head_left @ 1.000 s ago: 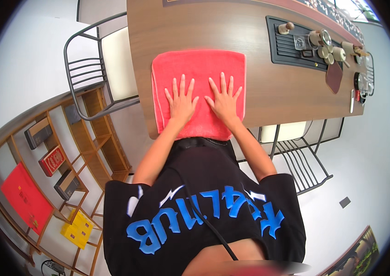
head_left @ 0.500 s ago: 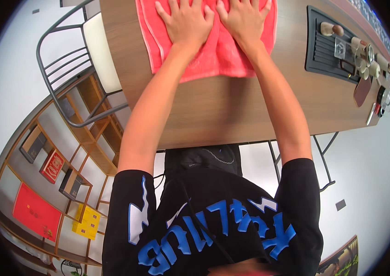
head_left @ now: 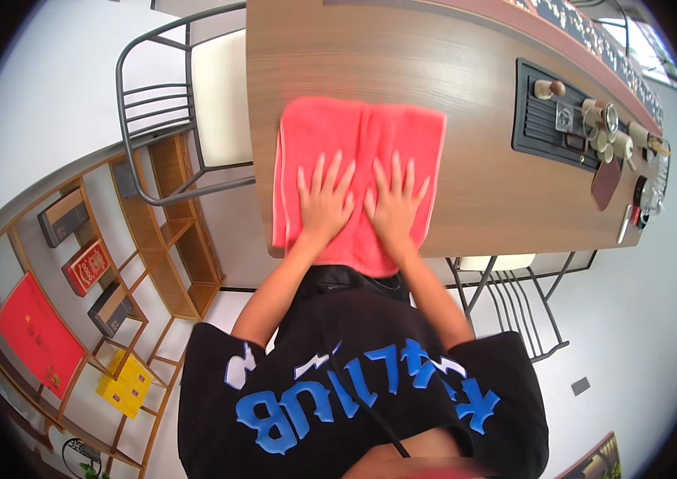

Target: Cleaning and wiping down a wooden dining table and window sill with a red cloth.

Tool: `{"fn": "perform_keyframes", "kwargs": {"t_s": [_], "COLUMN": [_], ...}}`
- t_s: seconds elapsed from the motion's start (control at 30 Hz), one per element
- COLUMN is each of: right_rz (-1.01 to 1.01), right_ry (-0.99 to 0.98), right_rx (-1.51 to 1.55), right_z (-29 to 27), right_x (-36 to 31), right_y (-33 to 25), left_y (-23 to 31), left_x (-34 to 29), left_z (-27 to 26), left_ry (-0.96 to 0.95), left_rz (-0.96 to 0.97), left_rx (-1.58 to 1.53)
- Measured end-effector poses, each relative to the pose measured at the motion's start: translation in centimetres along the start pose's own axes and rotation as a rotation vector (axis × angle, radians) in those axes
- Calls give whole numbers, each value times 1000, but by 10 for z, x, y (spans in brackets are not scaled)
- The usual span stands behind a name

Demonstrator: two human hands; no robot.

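A red towel (head_left: 362,128) lies spread on the brown wooden table (head_left: 386,56), its near edge hanging past the table's front edge toward my body. My left hand (head_left: 325,203) rests flat on the left half of the towel with the fingers spread. Beside it, my right hand (head_left: 395,203) presses flat on the right half, fingers also apart. A crease runs up the towel between the two hands. Neither hand grips the cloth.
A dark tea tray (head_left: 550,112) with cups and a glass jar stands at the table's right. Left of the table is a metal-framed chair (head_left: 222,96), with a wooden shelf (head_left: 170,247) beyond. Another chair (head_left: 506,303) is at the near right.
Both hands and the towel have come back across the table toward my body. My arms are now bent, and the towel's near edge has passed the table's front edge.
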State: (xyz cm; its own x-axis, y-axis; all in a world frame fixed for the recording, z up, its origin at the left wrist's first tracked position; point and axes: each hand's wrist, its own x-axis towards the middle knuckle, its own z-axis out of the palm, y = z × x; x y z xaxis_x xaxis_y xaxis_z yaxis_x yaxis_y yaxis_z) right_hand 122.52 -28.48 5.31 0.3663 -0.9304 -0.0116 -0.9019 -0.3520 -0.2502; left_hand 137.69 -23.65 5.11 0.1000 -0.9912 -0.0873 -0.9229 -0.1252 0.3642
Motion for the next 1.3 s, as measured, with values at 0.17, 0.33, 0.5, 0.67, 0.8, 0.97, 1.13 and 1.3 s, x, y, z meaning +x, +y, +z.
{"fn": "perform_keyframes", "kwargs": {"t_s": [0.17, 0.33, 0.5, 0.67, 0.8, 0.97, 1.13, 1.3], "right_rz": [-150, -184, -183, -252, -237, -66, -102, -114], "right_ry": [-191, -26, 133, -323, -614, -709, -235, -144], "right_rx": [-21, -31, 73, 217, 444, 454, 511, 69], "right_z": [-6, -1, 5, -66, -162, -188, -72, -13], "right_x": [-72, 42, 153, 181, 141, 109, 46, 32], "right_y": [6, 1, 16, 14, -6, 0, -4, -41], "left_y": [-40, -64, -74, -71, -56, -48, -23, -41], "left_x": [-87, 0, 100, 108, 50, 22, -20, -3], "left_z": [-17, -25, -31, -90, -182, -181, -72, -19], "left_ry": [-210, 118, 270, -80, -309, -153, 155, 100], "left_rz": [209, 34, 18, 86, -70, 63, -144, -147], "left_rx": [-99, -67, -126, -186, -548, -185, -183, 102]}}
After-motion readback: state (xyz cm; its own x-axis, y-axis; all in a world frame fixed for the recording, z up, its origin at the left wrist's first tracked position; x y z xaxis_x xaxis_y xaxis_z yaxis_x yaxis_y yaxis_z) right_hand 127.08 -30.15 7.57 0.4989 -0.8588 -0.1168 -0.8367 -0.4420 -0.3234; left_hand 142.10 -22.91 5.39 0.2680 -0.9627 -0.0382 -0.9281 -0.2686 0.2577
